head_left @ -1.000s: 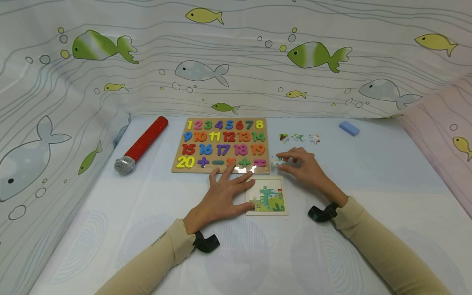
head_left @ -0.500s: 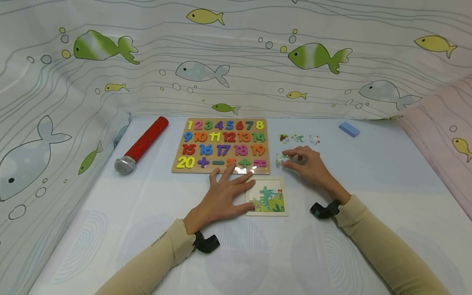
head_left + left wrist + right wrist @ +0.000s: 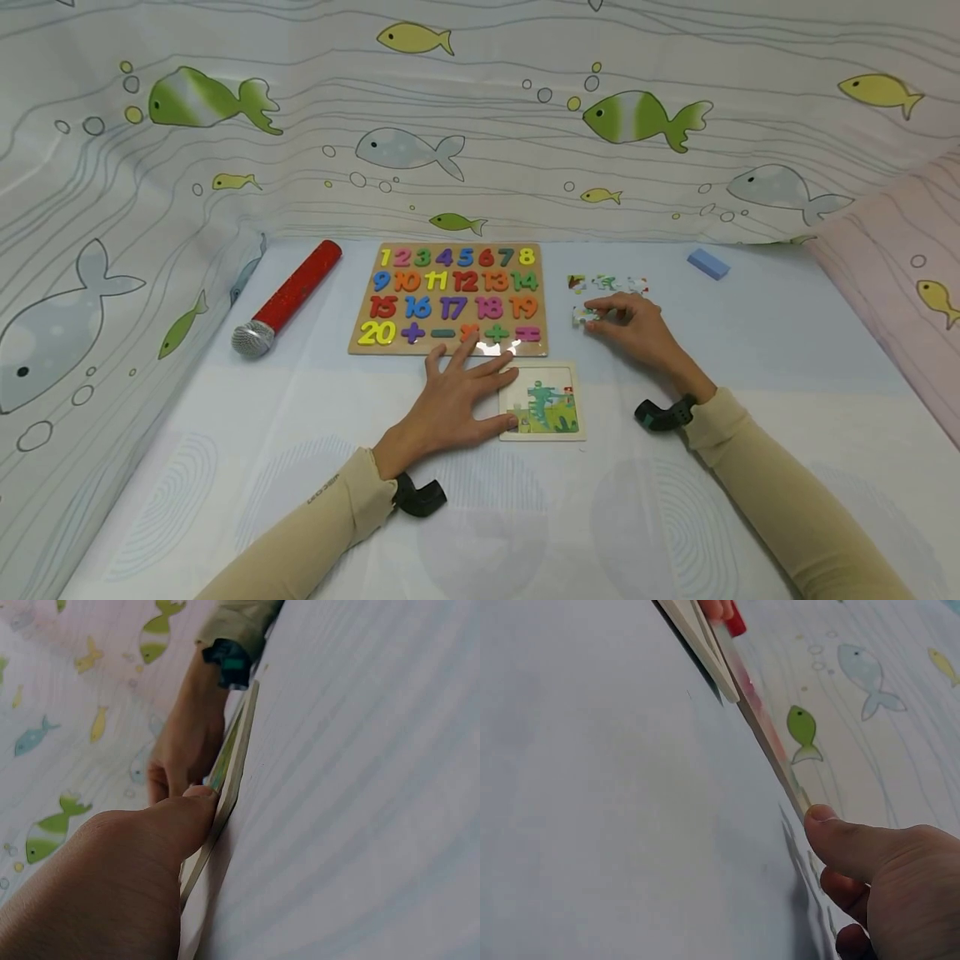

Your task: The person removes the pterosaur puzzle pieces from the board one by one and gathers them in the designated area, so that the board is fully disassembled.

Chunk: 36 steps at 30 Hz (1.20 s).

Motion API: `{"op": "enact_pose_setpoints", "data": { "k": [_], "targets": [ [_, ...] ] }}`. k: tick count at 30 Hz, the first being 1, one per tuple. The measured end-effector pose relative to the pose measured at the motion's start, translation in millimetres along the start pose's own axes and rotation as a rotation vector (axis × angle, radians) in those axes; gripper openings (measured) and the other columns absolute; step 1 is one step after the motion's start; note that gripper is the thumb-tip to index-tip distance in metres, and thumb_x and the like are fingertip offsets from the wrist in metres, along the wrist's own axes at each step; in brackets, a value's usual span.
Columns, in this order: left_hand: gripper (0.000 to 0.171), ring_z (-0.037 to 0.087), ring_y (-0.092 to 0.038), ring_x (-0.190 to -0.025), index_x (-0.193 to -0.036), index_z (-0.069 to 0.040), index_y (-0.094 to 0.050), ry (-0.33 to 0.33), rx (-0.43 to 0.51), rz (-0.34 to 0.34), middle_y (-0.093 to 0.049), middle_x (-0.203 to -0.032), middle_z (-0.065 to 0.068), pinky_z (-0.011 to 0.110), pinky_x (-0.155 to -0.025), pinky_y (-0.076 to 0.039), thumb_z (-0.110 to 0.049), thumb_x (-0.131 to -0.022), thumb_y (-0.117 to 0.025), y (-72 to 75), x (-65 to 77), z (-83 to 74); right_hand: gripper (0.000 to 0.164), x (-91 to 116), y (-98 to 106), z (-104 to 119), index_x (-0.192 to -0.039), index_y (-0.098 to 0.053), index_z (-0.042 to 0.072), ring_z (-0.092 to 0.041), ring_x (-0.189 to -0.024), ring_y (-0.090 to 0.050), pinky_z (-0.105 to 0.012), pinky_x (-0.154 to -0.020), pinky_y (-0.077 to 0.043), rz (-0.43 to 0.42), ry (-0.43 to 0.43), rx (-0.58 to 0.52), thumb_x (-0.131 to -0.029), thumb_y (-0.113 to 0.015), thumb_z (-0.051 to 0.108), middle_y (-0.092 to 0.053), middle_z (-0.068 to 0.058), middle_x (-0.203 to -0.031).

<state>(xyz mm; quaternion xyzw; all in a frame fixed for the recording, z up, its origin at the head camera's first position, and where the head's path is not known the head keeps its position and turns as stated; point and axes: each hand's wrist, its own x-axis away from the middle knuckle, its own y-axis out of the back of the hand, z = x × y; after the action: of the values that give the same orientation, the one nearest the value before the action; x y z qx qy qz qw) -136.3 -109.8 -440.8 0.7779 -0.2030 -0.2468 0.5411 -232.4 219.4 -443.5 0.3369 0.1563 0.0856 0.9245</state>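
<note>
My left hand lies with fingers spread at the left edge of a small wooden jigsaw tray. Its thumb rests on the tray's lower left, and a partly assembled green dinosaur picture fills much of the tray. Beyond the tray, my right hand pinches a jigsaw piece between thumb and fingers, at or just above the tabletop. In the right wrist view the thumb hides most of that piece. Three other pieces, among them a green-printed one, lie in a row behind it.
A number board with coloured digits sits behind the left hand, close to the tray. Farther left lies a red toy microphone. A blue block lies at the back right. Fish-printed cloth hangs around the table.
My right hand has shifted slightly right and away from me with the jigsaw piece, moving it off the number board's edge and nearer the row. My left hand stays put on the tray.
</note>
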Motion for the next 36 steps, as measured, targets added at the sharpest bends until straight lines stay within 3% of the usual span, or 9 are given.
{"op": "enact_pose_setpoints", "data": {
  "k": [16, 28, 36],
  "targets": [
    [0.069, 0.040, -0.020, -0.157, -0.147, -0.028, -0.057, -0.020, -0.005, -0.029, -0.045, -0.160, -0.009, 0.069, -0.112, -0.012, -0.065, -0.088, -0.062, -2.4, 1.6, 1.0, 0.033, -15.1, 4.4, -5.2, -0.118, -0.077, 0.011, -0.025, -0.091, -0.054, -0.038, -0.087, -0.033, 0.049, -0.039, 0.034, -0.086, -0.082, 0.018, -0.072, -0.012, -0.101],
    [0.069, 0.040, -0.020, -0.157, -0.147, -0.028, -0.057, -0.031, -0.007, -0.036, -0.045, -0.159, -0.009, 0.070, -0.111, -0.012, -0.065, -0.088, -0.061, -3.4, -0.2, 0.6, 0.033, -21.7, 9.3, -9.5, -0.117, -0.078, 0.012, -0.023, -0.086, -0.049, -0.037, -0.079, -0.034, 0.074, -0.032, 0.082, -0.086, -0.083, 0.021, -0.067, -0.013, -0.097],
    [0.069, 0.040, -0.022, -0.156, -0.146, -0.028, -0.058, -0.037, -0.023, -0.053, -0.047, -0.158, -0.008, 0.069, -0.111, -0.013, -0.064, -0.088, -0.062, -5.0, 0.5, 2.6, 0.035, -26.9, 7.1, -7.2, -0.120, -0.077, 0.014, -0.023, -0.085, -0.047, -0.043, -0.084, -0.023, 0.103, -0.069, 0.121, -0.087, -0.081, 0.024, -0.063, -0.010, -0.092]
  ]
}}
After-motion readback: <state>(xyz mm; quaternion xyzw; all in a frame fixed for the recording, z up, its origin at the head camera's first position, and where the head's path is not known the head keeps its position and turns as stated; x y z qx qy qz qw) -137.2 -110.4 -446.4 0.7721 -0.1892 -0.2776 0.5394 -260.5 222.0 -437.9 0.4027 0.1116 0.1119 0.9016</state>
